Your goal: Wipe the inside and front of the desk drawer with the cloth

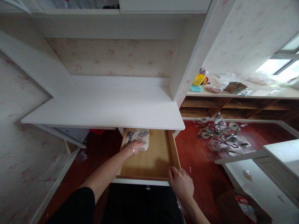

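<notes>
A wooden drawer (161, 155) stands pulled out from under a white desk (105, 109). In its far left corner lies a folded white cloth with a dark pattern (141, 136). My left hand (135, 146), a bracelet on the wrist, lies flat on the cloth with fingers stretched out. My right hand (179, 182) grips the drawer's front right corner, fingers curled over the edge.
A metal chandelier (219, 133) lies on the red wooden floor to the right. A low shelf (233, 93) by the window carries a cardboard box, bags and colourful items. White furniture (268, 174) stands at the right. Walls enclose the desk alcove.
</notes>
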`<action>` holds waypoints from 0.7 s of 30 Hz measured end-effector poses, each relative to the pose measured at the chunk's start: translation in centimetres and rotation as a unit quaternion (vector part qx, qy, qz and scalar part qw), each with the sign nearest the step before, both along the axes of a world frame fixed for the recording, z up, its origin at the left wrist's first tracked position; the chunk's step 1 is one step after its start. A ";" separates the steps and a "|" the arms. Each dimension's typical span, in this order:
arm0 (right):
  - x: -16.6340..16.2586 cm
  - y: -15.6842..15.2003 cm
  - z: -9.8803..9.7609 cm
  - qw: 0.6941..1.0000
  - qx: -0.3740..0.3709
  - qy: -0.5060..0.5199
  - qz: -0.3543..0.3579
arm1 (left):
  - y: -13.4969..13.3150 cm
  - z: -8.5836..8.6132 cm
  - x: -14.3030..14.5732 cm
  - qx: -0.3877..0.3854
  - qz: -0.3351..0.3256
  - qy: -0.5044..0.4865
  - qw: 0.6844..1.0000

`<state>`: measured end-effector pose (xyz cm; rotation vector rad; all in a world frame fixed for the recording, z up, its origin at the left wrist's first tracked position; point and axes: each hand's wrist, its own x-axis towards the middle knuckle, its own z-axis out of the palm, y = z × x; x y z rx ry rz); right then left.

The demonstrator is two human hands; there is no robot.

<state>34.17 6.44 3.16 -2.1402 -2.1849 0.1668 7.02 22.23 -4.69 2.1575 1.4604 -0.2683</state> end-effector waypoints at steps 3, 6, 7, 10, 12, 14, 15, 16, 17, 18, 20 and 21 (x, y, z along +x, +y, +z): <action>0.0 0.1 0.1 1.000 -0.004 0.001 -0.004 | 2.0 0.0 0.5 -0.011 0.028 0.008 1.000; 0.0 0.3 0.1 1.000 -0.008 0.000 -0.005 | 3.0 -0.4 1.3 -0.021 0.034 0.022 0.999; 0.0 0.3 0.1 1.000 -0.009 0.002 -0.003 | 3.1 -0.6 1.6 -0.021 0.035 0.024 0.999; 0.0 0.3 0.0 1.000 -0.010 0.009 -0.001 | 2.9 -1.1 2.7 -0.014 0.036 0.023 0.999; 0.0 0.4 -0.1 1.000 -0.010 0.011 0.000 | 2.7 -1.4 3.8 -0.007 0.035 0.016 0.999; 0.1 0.4 -0.1 1.000 -0.014 0.010 0.000 | 2.5 -1.6 5.3 -0.001 0.030 0.006 1.000; 0.1 0.5 -0.1 1.000 -0.016 0.009 -0.001 | 2.5 -1.7 6.3 0.001 0.026 0.000 1.000; 0.1 0.5 -0.1 1.000 -0.018 0.008 -0.002 | 2.4 -1.8 7.4 0.001 0.021 -0.006 1.000; 0.1 0.6 0.0 1.000 -0.020 0.008 -0.002 | 2.4 -1.9 8.6 -0.001 0.016 -0.012 1.000; 0.1 0.6 0.0 1.000 -0.022 0.009 -0.001 | 2.4 -2.0 9.8 -0.004 0.009 -0.019 1.000; 0.1 0.6 0.2 1.000 -0.025 0.013 0.002 | 2.2 -2.2 12.3 -0.013 -0.014 -0.034 0.999; 0.1 0.7 0.2 1.000 -0.024 0.015 0.002 | 2.0 -2.2 13.4 -0.016 -0.027 -0.042 0.999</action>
